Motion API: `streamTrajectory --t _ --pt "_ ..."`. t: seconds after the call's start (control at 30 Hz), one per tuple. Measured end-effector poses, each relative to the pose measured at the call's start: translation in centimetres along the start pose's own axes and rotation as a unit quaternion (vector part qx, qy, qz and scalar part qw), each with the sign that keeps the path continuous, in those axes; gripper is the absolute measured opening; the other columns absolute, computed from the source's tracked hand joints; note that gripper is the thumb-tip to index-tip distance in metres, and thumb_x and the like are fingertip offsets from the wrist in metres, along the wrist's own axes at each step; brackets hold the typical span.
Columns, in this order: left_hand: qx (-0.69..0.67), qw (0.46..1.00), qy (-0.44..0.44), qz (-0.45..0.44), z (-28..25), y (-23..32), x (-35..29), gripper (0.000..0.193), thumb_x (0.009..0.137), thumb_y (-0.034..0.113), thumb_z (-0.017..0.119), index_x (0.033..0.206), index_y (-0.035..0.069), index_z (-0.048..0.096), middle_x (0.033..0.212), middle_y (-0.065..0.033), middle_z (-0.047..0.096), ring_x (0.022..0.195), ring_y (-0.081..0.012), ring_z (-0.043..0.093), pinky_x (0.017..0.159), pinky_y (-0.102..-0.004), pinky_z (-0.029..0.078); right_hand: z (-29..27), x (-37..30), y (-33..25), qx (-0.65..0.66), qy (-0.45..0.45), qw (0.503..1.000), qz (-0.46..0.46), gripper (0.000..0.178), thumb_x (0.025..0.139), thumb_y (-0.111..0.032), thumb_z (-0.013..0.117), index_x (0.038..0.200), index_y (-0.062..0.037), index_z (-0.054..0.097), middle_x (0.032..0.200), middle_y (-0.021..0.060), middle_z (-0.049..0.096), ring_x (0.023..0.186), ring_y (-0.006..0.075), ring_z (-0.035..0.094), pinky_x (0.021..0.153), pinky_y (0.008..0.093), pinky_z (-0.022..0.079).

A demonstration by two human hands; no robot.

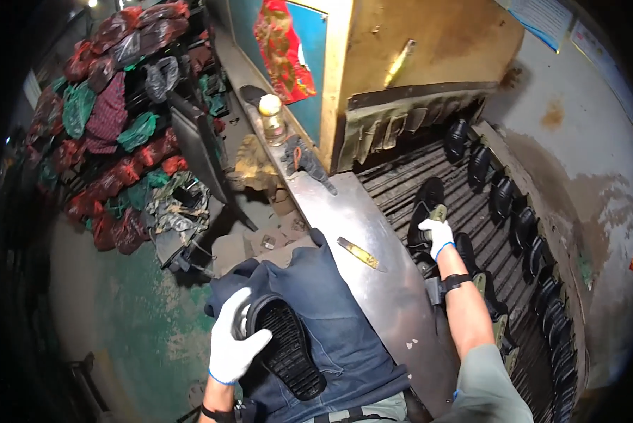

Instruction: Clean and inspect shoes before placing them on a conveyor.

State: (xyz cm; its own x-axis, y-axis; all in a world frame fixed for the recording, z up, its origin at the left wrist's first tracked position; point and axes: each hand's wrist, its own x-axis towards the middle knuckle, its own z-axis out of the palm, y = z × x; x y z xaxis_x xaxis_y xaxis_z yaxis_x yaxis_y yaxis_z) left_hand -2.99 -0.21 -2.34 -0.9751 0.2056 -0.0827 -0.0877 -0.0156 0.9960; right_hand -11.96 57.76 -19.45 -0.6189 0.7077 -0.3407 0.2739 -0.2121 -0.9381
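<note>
My left hand (232,345), in a white glove with a blue cuff, grips a black shoe (292,352) by its side above my lap. The shoe's ridged sole faces up, and the dark blue cloth (330,317) over my legs lies beneath it. Stretched out over the slatted conveyor (394,185), my right hand (439,235) wears a matching glove. Its fingers are closed at a dark shoe (426,195) with an olive-green part (438,213). Other dark shoes with olive parts (480,282) lie under and beside my right forearm.
A metal ledge (401,310) runs between my lap and the conveyor, bearing a yellow-handled blade (360,254), a jar (272,121) and a dark cloth-like item (308,166). Black shoes (501,197) line the conveyor's far right side. A fringed machine opening (401,123) stands ahead; red and green bags (130,169) pile up left.
</note>
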Motion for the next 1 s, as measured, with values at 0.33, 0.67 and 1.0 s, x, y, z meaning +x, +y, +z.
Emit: streamTrajectory --t 0.33,0.67,1.0 --pt "-0.146 0.966 -0.19 -0.101 -2.5 -1.2 4.0 0.061 0.105 0.026 0.076 0.157 0.001 0.056 0.156 -0.0112 0.063 0.143 -0.0222 0.058 0.125 -0.0371 0.042 -1.4 -21.5 -5.8 0.447 -0.421 0.789 -0.019 0.115 0.085 -0.05 0.088 0.172 -0.0029 0.03 0.175 0.0255 0.038 0.161 0.0541 0.033 0.122 0.0801 0.036" --pt "-0.259 0.934 -0.246 0.002 -3.1 0.4 5.3 0.065 0.106 0.051 0.071 0.15 0.004 0.058 0.145 -0.0212 0.066 0.136 -0.0363 0.064 0.119 -0.0518 0.049 3.2 -34.8 -1.5 0.179 -0.335 0.924 -0.036 0.101 0.073 -0.013 0.086 0.164 -0.0001 0.044 0.158 0.0206 0.059 0.136 0.0393 0.065 0.12 0.0507 0.052" --pt "-0.362 0.901 -0.233 0.045 -4.1 3.1 5.1 0.081 0.107 0.059 0.066 0.16 -0.001 0.048 0.146 -0.0165 0.065 0.14 -0.0281 0.061 0.124 -0.0442 0.046 5.3 -42.3 -2.7 -0.121 -0.443 0.811 -0.362 0.137 0.066 -0.034 0.1 0.168 0.0151 0.023 0.165 0.0358 0.045 0.154 0.0469 0.048 0.128 0.0523 0.037"
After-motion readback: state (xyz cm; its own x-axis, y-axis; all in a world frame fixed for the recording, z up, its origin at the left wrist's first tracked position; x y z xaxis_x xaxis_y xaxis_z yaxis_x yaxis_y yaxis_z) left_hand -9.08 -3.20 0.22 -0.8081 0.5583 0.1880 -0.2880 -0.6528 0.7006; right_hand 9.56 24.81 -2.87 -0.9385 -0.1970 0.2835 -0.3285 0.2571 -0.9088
